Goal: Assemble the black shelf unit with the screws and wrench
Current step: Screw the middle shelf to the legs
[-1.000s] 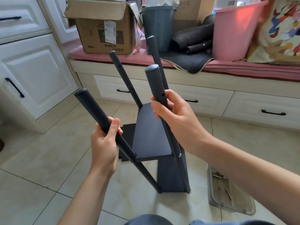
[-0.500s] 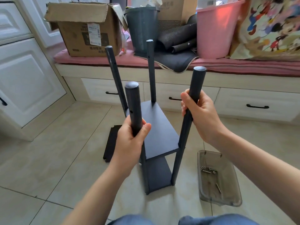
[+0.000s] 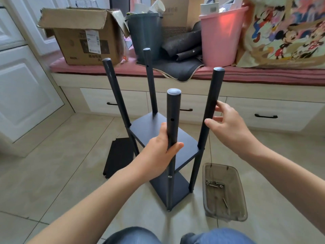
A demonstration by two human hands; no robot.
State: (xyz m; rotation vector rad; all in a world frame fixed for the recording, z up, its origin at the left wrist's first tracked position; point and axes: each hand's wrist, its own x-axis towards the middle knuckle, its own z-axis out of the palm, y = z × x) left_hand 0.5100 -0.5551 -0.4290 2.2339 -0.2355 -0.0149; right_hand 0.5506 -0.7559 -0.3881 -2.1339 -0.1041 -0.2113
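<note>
shelf unit upright on floor, posts vertical | my left hand grips its near post; right hand spread wide beside right post, nearer the screw tray

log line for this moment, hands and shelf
left hand: grips near post | right hand: open beside right post | shelf unit: upright

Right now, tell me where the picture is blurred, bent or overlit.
Head view: wide-angle bend bows the white cabinet at the left edge; daylight glows red through the pink bucket; the right hand, open beside the shelf unit's near-right post, is slightly motion-soft; the left hand gripping the front post is sharp.
</note>
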